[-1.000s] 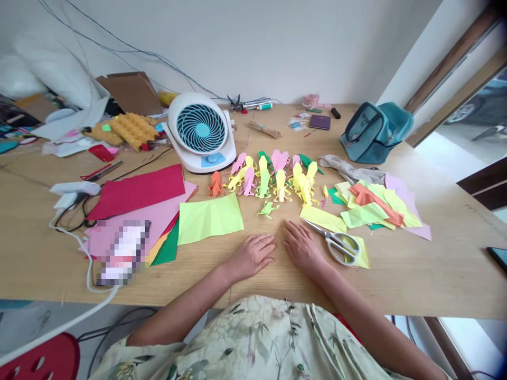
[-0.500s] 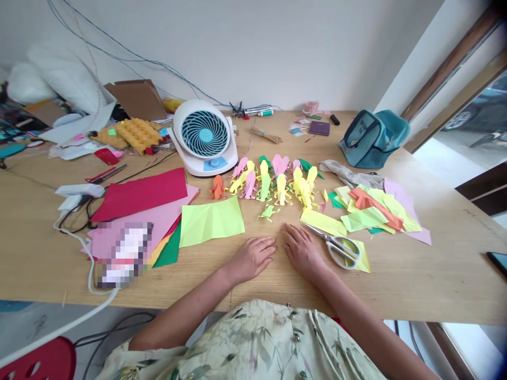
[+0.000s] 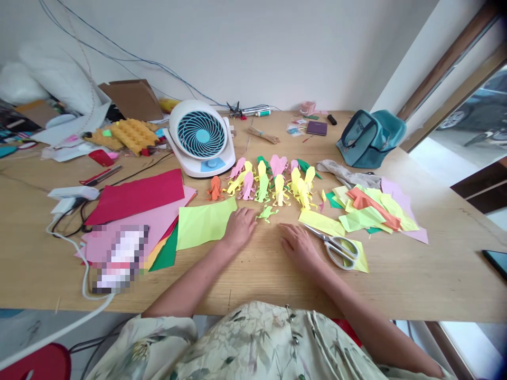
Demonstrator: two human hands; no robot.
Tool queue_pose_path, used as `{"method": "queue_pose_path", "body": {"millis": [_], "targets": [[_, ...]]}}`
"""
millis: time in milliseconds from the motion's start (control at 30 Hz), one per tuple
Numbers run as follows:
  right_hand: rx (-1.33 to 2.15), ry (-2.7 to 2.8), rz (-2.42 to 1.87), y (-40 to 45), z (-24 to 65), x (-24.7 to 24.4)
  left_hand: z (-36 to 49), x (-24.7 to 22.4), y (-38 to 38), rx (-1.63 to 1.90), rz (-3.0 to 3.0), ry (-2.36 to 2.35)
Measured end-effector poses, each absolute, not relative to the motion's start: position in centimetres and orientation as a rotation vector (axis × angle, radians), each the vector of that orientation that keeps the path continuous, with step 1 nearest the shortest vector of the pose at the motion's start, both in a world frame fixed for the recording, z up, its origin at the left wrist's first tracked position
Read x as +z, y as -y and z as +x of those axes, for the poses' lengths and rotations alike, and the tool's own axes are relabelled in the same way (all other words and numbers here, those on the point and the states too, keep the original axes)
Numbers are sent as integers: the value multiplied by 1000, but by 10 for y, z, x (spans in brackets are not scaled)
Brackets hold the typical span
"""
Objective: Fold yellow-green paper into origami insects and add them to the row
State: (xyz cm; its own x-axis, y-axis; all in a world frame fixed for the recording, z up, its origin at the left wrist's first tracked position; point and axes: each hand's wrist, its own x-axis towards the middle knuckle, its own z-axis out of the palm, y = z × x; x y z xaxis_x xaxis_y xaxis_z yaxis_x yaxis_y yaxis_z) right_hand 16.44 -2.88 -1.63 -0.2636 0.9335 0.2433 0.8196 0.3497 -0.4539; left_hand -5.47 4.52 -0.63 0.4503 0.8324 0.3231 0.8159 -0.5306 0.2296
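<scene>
My left hand point(image 3: 240, 228) rests open over the right edge of a creased lime sheet point(image 3: 202, 222), its fingertips close to a small green paper frog point(image 3: 266, 212). Palm down on the wood lies my right hand point(image 3: 300, 245), open, just left of the scissors point(image 3: 336, 247). Behind the hands stand several folded paper frogs in yellow, pink and green, with an orange one point(image 3: 215, 188) at the left end. A yellow paper strip point(image 3: 321, 222) lies beyond the right fingers. The scissors partly cover a yellow piece point(image 3: 362, 257).
A white fan point(image 3: 202, 138) stands behind the lime sheet. Coloured sheets point(image 3: 138, 195), a phone point(image 3: 122, 258) and a power strip point(image 3: 70, 193) lie left. Paper scraps point(image 3: 372, 208), a grey cloth point(image 3: 340, 173) and a teal bag point(image 3: 370, 138) are at right.
My left hand has moved forward and to the left, from bare wood onto the edge of the lime sheet. My right hand has stayed in nearly the same place. The view has shifted slightly.
</scene>
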Motion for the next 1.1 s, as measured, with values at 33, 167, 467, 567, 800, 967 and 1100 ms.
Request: {"method": "queue_pose_path", "body": {"millis": [33, 167, 467, 567, 800, 967, 1100], "targets": [[358, 2112, -1529, 23, 162, -15, -53, -9, -51, 630, 2644, -1483], [400, 2030, -1530, -2, 152, -14, -48, -17, -56, 632, 2680, -1427], [389, 2176, -1405, -32, 134, -25, -64, -16, -35, 583, 2917, -1183], [380, 2203, -1382, -33, 133, -27, -68, -17, -34, 544, 2949, -1168], [286, 2302, -1390, -23, 135, -23, -83, -17, -36, 475, 3006, -965], [175, 2484, -1402, -9, 141, -23, -90, -20, -39, 327, 2925, -895], [162, 2535, -1390, -2, 145, -26, -93, -21, -37, 232, 2849, -897]]}}
